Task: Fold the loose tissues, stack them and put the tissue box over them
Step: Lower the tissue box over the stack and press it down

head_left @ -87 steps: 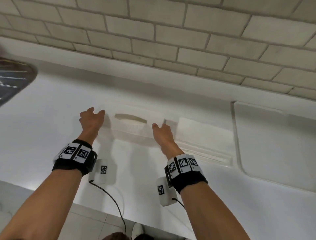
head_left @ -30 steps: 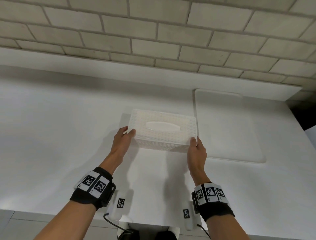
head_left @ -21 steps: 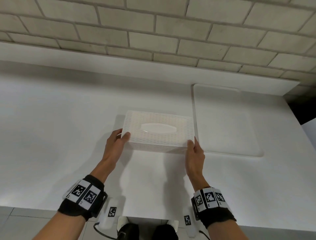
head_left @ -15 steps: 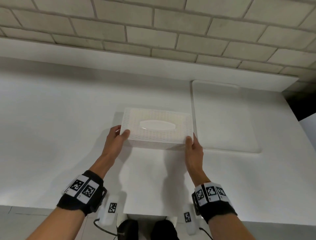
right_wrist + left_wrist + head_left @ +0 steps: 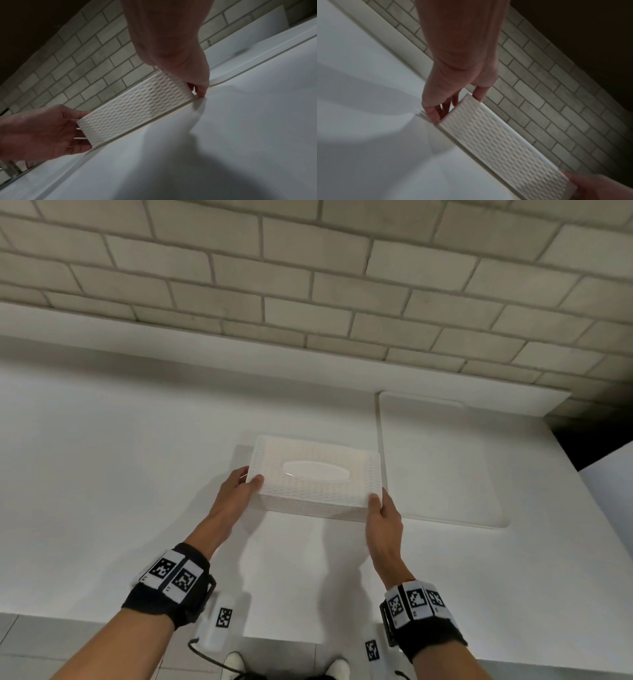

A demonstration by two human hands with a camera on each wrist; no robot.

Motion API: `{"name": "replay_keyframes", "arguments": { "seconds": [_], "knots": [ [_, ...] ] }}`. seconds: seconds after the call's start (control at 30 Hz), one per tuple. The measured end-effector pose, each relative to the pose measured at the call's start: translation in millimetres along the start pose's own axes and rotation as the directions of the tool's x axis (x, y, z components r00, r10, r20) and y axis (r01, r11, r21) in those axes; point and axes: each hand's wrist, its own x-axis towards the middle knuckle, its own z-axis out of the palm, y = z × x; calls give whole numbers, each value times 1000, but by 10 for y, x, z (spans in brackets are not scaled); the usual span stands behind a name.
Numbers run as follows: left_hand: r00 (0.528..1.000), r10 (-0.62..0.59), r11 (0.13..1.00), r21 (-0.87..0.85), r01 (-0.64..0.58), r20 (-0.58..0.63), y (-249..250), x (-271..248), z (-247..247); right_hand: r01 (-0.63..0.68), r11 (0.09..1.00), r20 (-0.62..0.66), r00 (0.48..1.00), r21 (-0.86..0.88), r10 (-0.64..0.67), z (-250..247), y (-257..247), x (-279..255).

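A white woven-pattern tissue box (image 5: 313,477) with an oval slot on top sits low over the white counter (image 5: 102,491), lengthwise between my hands. My left hand (image 5: 248,478) grips its left end, thumb on the top edge and fingers down the side. My right hand (image 5: 378,499) grips the right end the same way. In the left wrist view the box (image 5: 496,142) is almost down, and thin layered edges of the tissues (image 5: 420,115) show by my left fingertips (image 5: 433,115). The right wrist view shows the box (image 5: 137,106) held at both ends; the tissues are otherwise hidden under it.
A flat white board (image 5: 442,467) lies just right of the box, nearly touching it. A brick wall (image 5: 308,285) with a white ledge rises behind. The counter's front edge (image 5: 85,616) is near my wrists, and a dark gap (image 5: 589,440) opens at the far right.
Since 2.9 s ago both hands have brought the box from the back of the counter toward me. Over the last second they have lowered it toward the counter, keeping the same grip.
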Motion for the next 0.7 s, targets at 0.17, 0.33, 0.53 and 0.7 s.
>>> {"name": "replay_keyframes", "arguments": {
  "seconds": [0.17,0.33,0.53,0.7],
  "knots": [
    [1000,-2,1000,-12,2,-27,88,38,63,-49,998,11,999,34,49,17,-26,90],
    [999,4,1000,5,-4,-46,104,29,89,-34,999,28,999,35,33,26,-16,139],
    [999,2,1000,11,-2,-46,88,47,65,36,999,9,999,40,-36,22,-13,170],
    [999,2,1000,30,0,-55,128,67,78,-35,999,-37,999,-5,35,63,7,237]
  ]
}}
